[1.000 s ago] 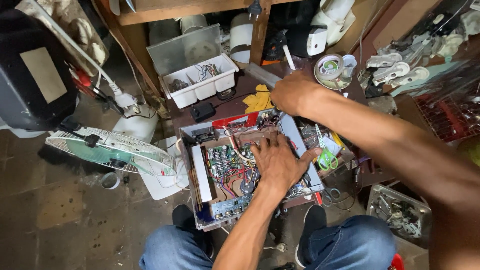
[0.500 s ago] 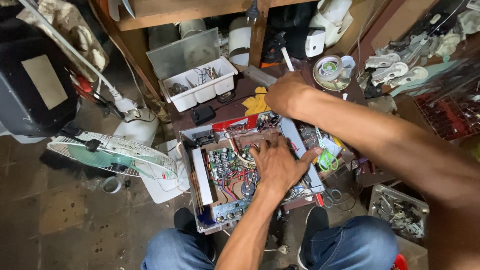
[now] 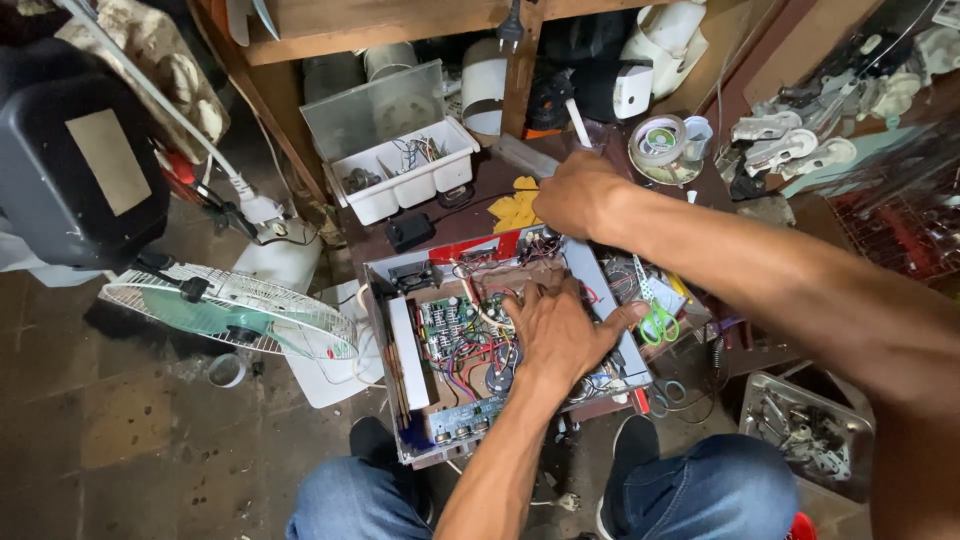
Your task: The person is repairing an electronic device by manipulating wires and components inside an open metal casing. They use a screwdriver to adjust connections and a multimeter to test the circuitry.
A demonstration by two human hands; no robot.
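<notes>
An open metal chassis (image 3: 400,350) full of circuit boards and coloured wires sits on a low table between my knees. My left hand (image 3: 555,335) lies flat on the wiring inside it, fingers spread and thumb pointing right. At the chassis's far right corner my right hand (image 3: 580,195) is curled with its knuckles up. Whatever is under its fingers is hidden. A green circuit board (image 3: 440,325) shows just left of my left hand.
Around the chassis are a white compartment box of parts (image 3: 410,175), a black adapter (image 3: 408,231), a solder reel (image 3: 658,140), green-handled scissors (image 3: 655,322) and a metal tray of hardware (image 3: 810,430). A fan (image 3: 225,310) lies on the floor at left.
My right hand has dropped slightly toward the chassis's far edge. My left hand stays pressed on the wiring.
</notes>
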